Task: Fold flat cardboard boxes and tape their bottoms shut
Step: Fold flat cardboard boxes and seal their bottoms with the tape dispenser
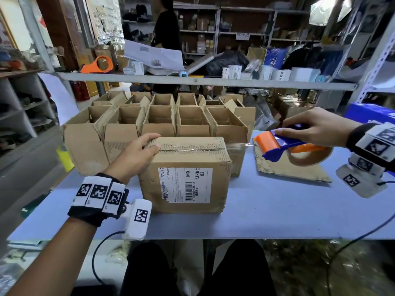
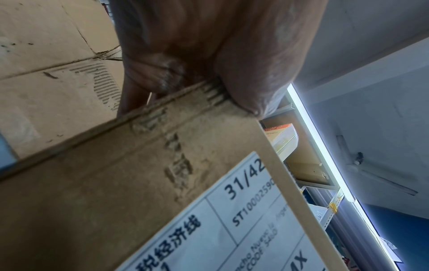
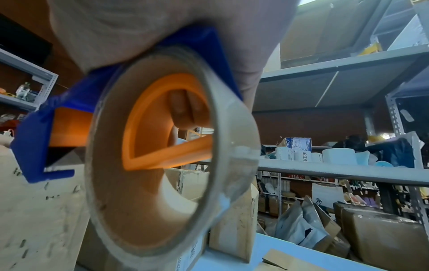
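Centre of the head frame: cardboard box (image 1: 186, 174) stands on the blue desk (image 1: 267, 210), taped seam up, printed label (image 1: 185, 184) on its near face; left hand (image 1: 136, 154) rests on the box's top left edge, fingers (image 1: 149, 138) curled over it and thumb pressed by the seam. Right of centre, right hand (image 1: 316, 127) grips the blue-and-orange tape dispenser (image 1: 286, 144) from above, fingers wrapped round its handle, held over a flat cardboard sheet (image 1: 295, 169), a clear tape strip (image 1: 237, 147) stretched from box to dispenser. Behind, upper centre, open assembled boxes (image 1: 162, 118) stand in rows.
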### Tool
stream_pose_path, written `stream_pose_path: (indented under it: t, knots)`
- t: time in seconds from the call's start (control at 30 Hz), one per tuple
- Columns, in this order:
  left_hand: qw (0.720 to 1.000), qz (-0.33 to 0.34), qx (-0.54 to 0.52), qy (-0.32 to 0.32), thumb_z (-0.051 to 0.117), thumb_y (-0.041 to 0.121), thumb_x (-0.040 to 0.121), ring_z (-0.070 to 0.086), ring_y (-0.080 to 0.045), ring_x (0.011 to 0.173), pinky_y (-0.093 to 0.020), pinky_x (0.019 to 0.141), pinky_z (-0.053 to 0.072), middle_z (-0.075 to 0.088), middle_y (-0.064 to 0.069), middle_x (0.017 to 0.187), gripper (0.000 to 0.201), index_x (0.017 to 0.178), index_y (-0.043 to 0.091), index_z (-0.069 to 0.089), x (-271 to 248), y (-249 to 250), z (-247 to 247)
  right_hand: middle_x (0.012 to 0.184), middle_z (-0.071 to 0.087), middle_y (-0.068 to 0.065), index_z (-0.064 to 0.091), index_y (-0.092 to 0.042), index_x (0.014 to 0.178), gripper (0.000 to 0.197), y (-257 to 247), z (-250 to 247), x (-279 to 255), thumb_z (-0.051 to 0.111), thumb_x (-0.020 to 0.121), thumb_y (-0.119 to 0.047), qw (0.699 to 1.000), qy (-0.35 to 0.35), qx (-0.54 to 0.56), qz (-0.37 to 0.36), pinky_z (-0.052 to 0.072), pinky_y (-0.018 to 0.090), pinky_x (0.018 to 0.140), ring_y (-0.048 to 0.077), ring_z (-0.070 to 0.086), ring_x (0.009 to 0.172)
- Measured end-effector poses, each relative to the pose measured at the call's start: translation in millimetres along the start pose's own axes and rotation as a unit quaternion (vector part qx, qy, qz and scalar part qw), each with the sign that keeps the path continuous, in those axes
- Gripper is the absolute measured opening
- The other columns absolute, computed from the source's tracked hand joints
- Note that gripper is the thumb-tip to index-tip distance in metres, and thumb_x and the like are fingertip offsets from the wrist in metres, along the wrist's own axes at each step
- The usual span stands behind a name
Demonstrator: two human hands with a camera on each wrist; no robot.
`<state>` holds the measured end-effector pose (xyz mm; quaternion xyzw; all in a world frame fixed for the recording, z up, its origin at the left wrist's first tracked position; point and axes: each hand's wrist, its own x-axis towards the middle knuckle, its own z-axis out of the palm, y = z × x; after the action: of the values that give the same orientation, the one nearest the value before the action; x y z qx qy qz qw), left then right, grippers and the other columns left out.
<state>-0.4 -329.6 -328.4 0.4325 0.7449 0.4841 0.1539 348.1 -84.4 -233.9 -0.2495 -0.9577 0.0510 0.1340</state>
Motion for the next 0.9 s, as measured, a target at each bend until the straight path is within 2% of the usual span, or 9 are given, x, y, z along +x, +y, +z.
stream_pose_path:
  t: [0.1,0.27,0.33,0.4,0.43,0.5,0.57,0.73,0.9]
  knots:
    - [1.000,0.000,-0.002,-0.001,0.053,0.029,0.102,0.065,-0.009,0.088,-0.028,0.068,0.047,0.062,0.016,0.103,0.030,0.131,0.034,0.059,0.7,-1.6,-0.1,0.069,0.067,-0.015,0.067,-0.049,0.076,0.025,-1.7,1.5,0.6,0.053,0.092,-0.063,1.000,-0.004,-0.012,-0.003,0.049,0.034,0.063,0.012,0.063,0.068]
    - [1.000,-0.007,0.006,0.000,0.054,0.032,0.101,0.067,-0.011,0.088,-0.028,0.066,0.048,0.062,0.018,0.099,0.029,0.129,0.037,0.060,1.6,-3.5,-0.5,0.071,0.069,-0.014,0.073,-0.035,0.084,0.035,7.6,-3.6,-7.6,0.051,0.090,-0.062,0.999,0.002,0.035,0.003,0.044,0.025,0.062,0.011,0.061,0.067]
    - [1.000,-0.007,0.007,0.000,0.054,0.032,0.101,0.067,-0.010,0.087,-0.028,0.065,0.048,0.062,0.018,0.099,0.029,0.128,0.038,0.060,1.5,-3.1,0.8,0.071,0.068,-0.022,0.071,-0.040,0.085,0.030,11.1,-3.5,-14.1,0.050,0.089,-0.061,0.999,0.004,0.040,0.005,0.042,0.022,0.061,0.006,0.060,0.068]
    - [1.000,-0.009,0.005,0.001,0.054,0.031,0.101,0.068,-0.014,0.092,-0.031,0.072,0.052,0.063,0.015,0.101,0.029,0.129,0.037,0.060,1.3,-2.8,2.0,0.069,0.064,-0.031,0.064,-0.049,0.081,0.021,10.3,-3.3,-19.7,0.050,0.088,-0.062,0.999,0.008,0.041,0.012,0.040,0.021,0.060,0.001,0.060,0.068]
    - [1.000,-0.009,0.002,0.003,0.054,0.031,0.100,0.067,-0.018,0.097,-0.035,0.080,0.054,0.064,0.012,0.105,0.029,0.129,0.037,0.060,2.0,-3.2,2.0,0.067,0.063,-0.033,0.062,-0.050,0.078,0.020,8.2,-2.5,-20.3,0.050,0.089,-0.062,0.999,0.010,0.031,0.010,0.039,0.020,0.058,0.000,0.060,0.068]
    - [1.000,-0.013,-0.002,0.002,0.054,0.031,0.100,0.065,-0.023,0.104,-0.045,0.094,0.053,0.065,0.004,0.113,0.029,0.128,0.037,0.060,2.5,-3.7,2.6,0.065,0.064,-0.028,0.061,-0.047,0.072,0.025,3.6,2.7,-18.0,0.053,0.091,-0.061,1.000,0.009,-0.014,0.007,0.037,0.021,0.054,0.003,0.061,0.066]
    - [1.000,-0.015,-0.007,0.004,0.054,0.030,0.100,0.065,-0.025,0.106,-0.049,0.098,0.052,0.065,0.003,0.114,0.029,0.127,0.037,0.061,3.5,-3.0,3.8,0.061,0.065,-0.014,0.064,-0.037,0.070,0.037,0.0,11.6,-10.1,0.053,0.091,-0.066,0.997,0.007,-0.080,0.010,0.039,0.028,0.054,0.010,0.059,0.061]
    - [1.000,-0.020,-0.012,0.006,0.054,0.032,0.100,0.066,-0.024,0.103,-0.047,0.094,0.054,0.066,0.006,0.110,0.026,0.124,0.039,0.062,3.3,-2.8,4.9,0.067,0.061,-0.012,0.063,-0.033,0.075,0.050,-18.1,42.0,20.9,0.043,0.088,-0.077,0.975,-0.041,-0.218,-0.003,0.033,0.025,0.051,0.003,0.053,0.062]
    - [1.000,-0.016,-0.006,0.012,0.053,0.035,0.100,0.065,-0.018,0.101,-0.040,0.089,0.054,0.066,0.010,0.109,0.027,0.125,0.040,0.061,2.2,-2.9,5.8,0.072,0.067,-0.009,0.073,-0.026,0.086,0.052,-36.9,74.3,52.4,0.046,0.094,-0.070,0.978,-0.128,-0.163,-0.022,0.044,0.027,0.059,0.010,0.060,0.069]
